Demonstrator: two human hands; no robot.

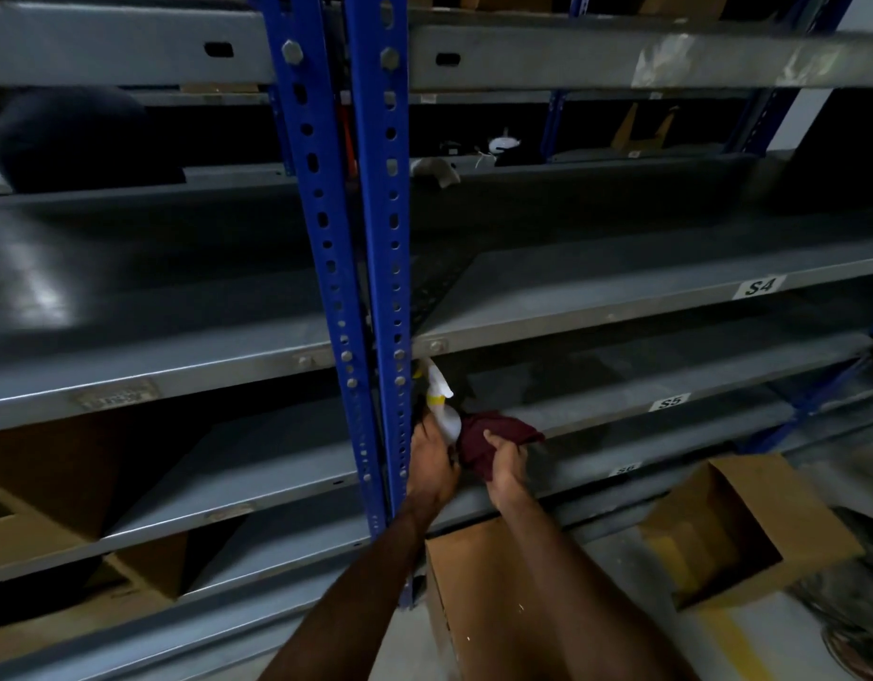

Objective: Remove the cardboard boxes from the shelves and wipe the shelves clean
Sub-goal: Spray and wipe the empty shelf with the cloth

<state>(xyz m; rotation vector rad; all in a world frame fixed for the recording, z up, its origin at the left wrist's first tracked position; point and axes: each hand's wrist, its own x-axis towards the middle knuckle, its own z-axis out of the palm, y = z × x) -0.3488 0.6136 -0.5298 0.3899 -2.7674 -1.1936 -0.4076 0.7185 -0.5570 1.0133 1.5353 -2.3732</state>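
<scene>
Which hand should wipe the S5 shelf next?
Probably right: the right hand already grips the maroon cloth at the S5 shelf. The left hand holds the spray bottle.

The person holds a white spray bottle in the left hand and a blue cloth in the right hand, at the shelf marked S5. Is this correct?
Not quite: the head view shows the cloth is dark red, not blue. The rest holds: the left hand grips the white spray bottle, the right hand holds the cloth, at the shelf marked S5.

I saw grey shelves (621, 292) on blue uprights (375, 238), a maroon cloth (493, 437), a white bottle (446, 420) with a yellow band, and brown boxes (749, 528).
</scene>
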